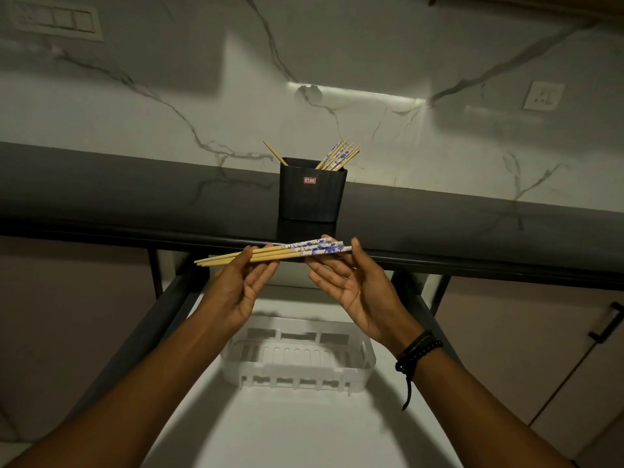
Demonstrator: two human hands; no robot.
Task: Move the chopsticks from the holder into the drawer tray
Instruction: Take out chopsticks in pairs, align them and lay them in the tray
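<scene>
A small bundle of wooden chopsticks [287, 252] with blue-and-white patterned ends lies level between my two hands, above the open drawer. My left hand [241, 285] pinches the plain tips, and my right hand [351, 282] holds the patterned ends at its fingertips. Below them, a white slotted plastic tray [366, 361] sits in the drawer with nothing visible in it. A black holder [312, 194] stands on the dark counter behind, with several more chopsticks [337, 156] leaning out to the right and one plain stick at its left.
The open drawer [304, 427] has a white floor and dark side rails. The dark counter edge [101, 228] runs across just beyond my hands. A marble backsplash carries a socket [543, 95] on the right and a switch plate [57, 20] at upper left. A cabinet handle [607, 324] is at right.
</scene>
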